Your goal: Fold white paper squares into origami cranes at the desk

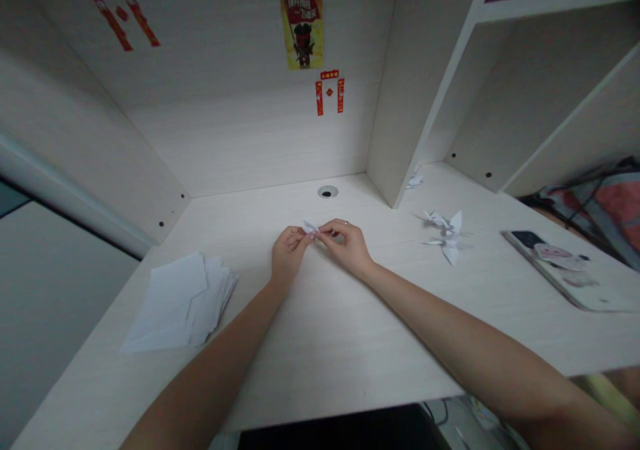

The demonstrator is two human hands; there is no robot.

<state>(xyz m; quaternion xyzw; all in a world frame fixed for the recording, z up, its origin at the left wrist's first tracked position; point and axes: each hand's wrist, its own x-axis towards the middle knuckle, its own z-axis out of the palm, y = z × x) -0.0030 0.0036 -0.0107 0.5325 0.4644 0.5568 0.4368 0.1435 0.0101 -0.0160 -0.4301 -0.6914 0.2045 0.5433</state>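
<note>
Both my left hand (289, 253) and my right hand (347, 247) meet at the middle of the white wood-grain desk (320, 343). Between their fingertips they pinch a small piece of folded white paper (310, 227), most of it hidden by my fingers. A ring shows on one finger of my right hand. To the left of my left hand lies a loose stack of white paper sheets (180, 301). To the right of my right hand rest white origami cranes (447, 237), apparently two, though their outlines overlap.
A cable grommet (327, 191) sits in the desk's far part. A small paper scrap (415, 180) lies by the shelf partition (400, 103). A phone on a printed booklet or tablet case (565, 270) lies at right, beside a patterned fabric bag (600, 210). Red and yellow posters hang on the back panel.
</note>
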